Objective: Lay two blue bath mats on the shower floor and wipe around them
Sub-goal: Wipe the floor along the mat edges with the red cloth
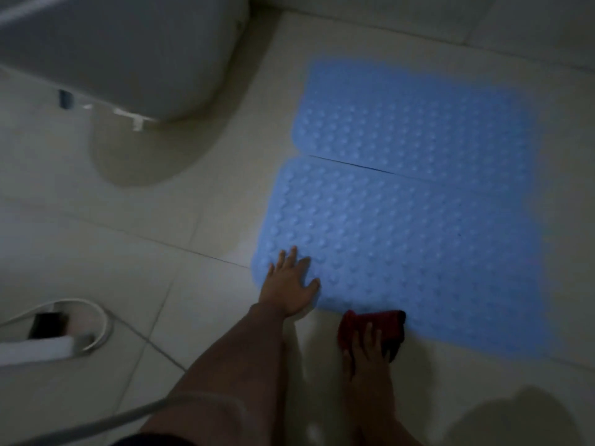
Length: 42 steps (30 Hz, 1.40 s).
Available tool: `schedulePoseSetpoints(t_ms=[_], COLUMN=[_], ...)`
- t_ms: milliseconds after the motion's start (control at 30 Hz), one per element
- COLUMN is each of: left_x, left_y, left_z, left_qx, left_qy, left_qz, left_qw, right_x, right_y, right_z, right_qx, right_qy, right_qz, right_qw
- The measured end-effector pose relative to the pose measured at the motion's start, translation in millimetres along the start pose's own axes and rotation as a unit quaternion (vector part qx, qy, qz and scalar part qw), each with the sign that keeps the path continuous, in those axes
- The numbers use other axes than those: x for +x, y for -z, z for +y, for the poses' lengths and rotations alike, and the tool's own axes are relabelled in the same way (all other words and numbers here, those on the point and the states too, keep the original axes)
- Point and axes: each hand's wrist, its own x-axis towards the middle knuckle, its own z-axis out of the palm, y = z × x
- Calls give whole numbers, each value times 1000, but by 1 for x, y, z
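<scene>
Two blue bubbled bath mats lie flat side by side on the pale tiled floor, the far mat (415, 123) above the near mat (402, 246), with a thin dark seam between them. My left hand (289, 284) rests flat with spread fingers on the near mat's lower left corner. My right hand (367, 352) presses a dark red cloth (373, 326) against the floor at the near mat's front edge; its fingers lie over the cloth.
A white toilet bowl (135, 49) stands at the upper left, with its shadow on the tiles below. A white hose and fitting (74, 329) lie at the left edge. A thin hose (106, 423) crosses the lower left. Wall tiles rise behind the far mat.
</scene>
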Motion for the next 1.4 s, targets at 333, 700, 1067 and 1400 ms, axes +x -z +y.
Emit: schedulePoseSetpoints(t_ms=[333,700,1067,1400], left_x=[-37,-48,-25,-13], left_y=[40,67,78,87], left_z=[-97,-158,-179,-174], left_qx=[4,-6,-16,-32], left_qy=[42,105,119,114], left_qz=[194,300,316,299], left_qw=[980,948,941,947], right_x=[22,123,251,254], right_y=[-34,-20,13,18], right_z=[-83,-145,-236,-246], right_qx=[-13,-186,-175,-196], right_qy=[324,566,444,373], right_qz=[-80,-109,-145,-133], right_qw=[943,796,867,897])
